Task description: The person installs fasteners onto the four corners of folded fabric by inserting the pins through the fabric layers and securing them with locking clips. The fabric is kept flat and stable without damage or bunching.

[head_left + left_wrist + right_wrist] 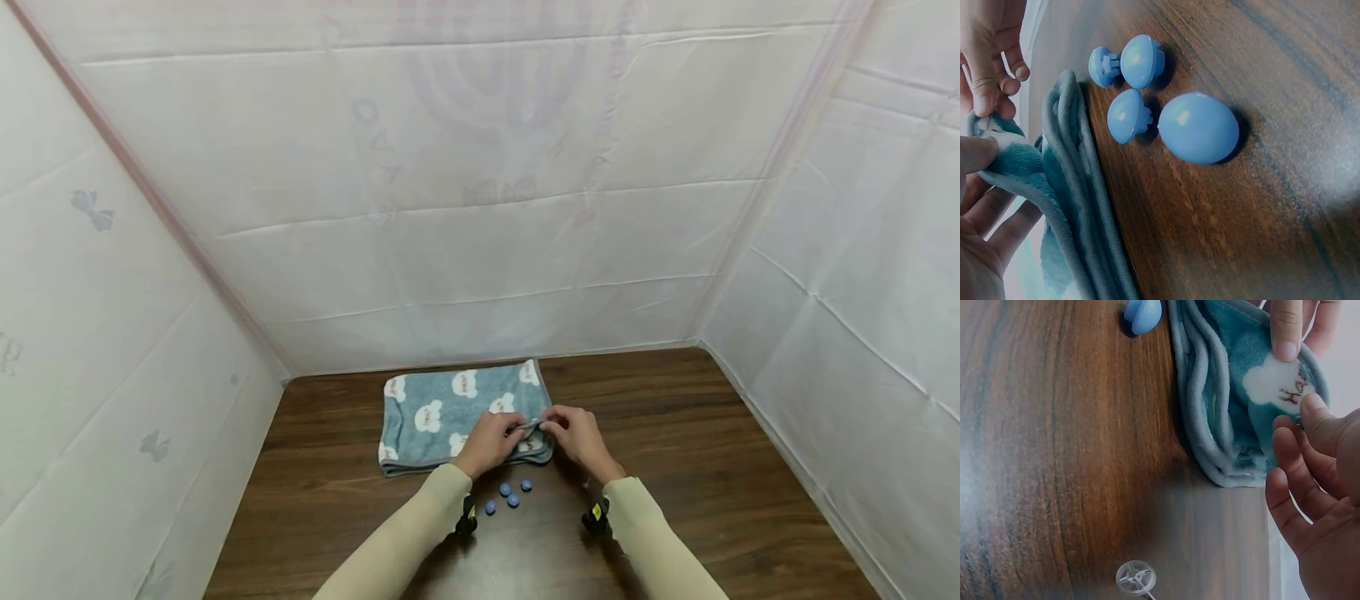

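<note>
A folded teal cloth [442, 417] with white bear heads and grey edging lies at the table's back. My left hand [489, 442] pinches a raised fold of its top layer near the right front corner, thumb [977, 153] on top. Facing it, my right hand [581, 437] pinches a thin pin-like thing [989, 120] between thumb and forefinger, at the cloth's edge; the right wrist view shows only a small dark bit [1299, 422] of it. Several blue domed buttons [1199, 128] with short stems or prongs lie on the wood in front of the cloth.
A clear round piece [1135, 578] with white spokes lies on the brown wooden table [697, 467], in front of the right hand. White patterned sheets [480, 250] stand behind and at both sides of the table.
</note>
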Demonstrator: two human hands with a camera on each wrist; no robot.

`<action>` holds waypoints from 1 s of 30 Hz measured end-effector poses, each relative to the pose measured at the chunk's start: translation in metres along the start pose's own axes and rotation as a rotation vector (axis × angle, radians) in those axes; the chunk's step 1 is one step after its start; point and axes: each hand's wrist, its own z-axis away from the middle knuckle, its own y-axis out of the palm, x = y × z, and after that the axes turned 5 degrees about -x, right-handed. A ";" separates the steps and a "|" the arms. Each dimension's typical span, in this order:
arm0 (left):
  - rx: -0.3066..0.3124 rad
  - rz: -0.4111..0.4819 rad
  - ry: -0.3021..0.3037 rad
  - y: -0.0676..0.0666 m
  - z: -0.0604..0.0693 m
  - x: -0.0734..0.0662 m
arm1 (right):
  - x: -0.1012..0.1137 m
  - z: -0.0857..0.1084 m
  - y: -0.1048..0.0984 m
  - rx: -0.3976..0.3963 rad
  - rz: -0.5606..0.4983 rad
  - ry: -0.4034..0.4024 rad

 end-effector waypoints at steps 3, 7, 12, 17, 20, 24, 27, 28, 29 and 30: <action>-0.001 -0.002 -0.004 -0.001 0.000 -0.001 | 0.000 0.000 0.001 -0.001 -0.012 0.013; 0.001 0.006 -0.011 -0.003 0.001 -0.004 | 0.000 0.001 0.001 0.004 -0.037 0.026; 0.011 0.016 -0.023 -0.003 0.000 -0.003 | 0.001 0.001 0.000 0.025 -0.069 0.051; 0.023 0.024 -0.031 -0.004 0.001 -0.003 | 0.001 0.000 -0.002 0.051 -0.085 0.090; 0.016 0.017 -0.022 -0.004 0.001 -0.002 | 0.003 0.000 -0.003 0.058 -0.083 0.091; 0.015 -0.002 -0.019 -0.004 0.001 -0.002 | 0.005 -0.002 -0.005 0.063 -0.083 0.087; 0.024 -0.014 -0.021 -0.003 0.002 -0.002 | 0.006 -0.003 -0.006 0.069 -0.075 0.079; 0.027 -0.016 -0.021 -0.003 0.002 -0.002 | 0.006 -0.003 -0.006 0.072 -0.070 0.076; 0.030 -0.018 -0.016 -0.004 0.003 -0.002 | 0.006 -0.003 -0.006 0.077 -0.063 0.071; 0.031 -0.022 -0.010 -0.004 0.003 -0.001 | 0.005 -0.003 -0.007 0.081 -0.052 0.063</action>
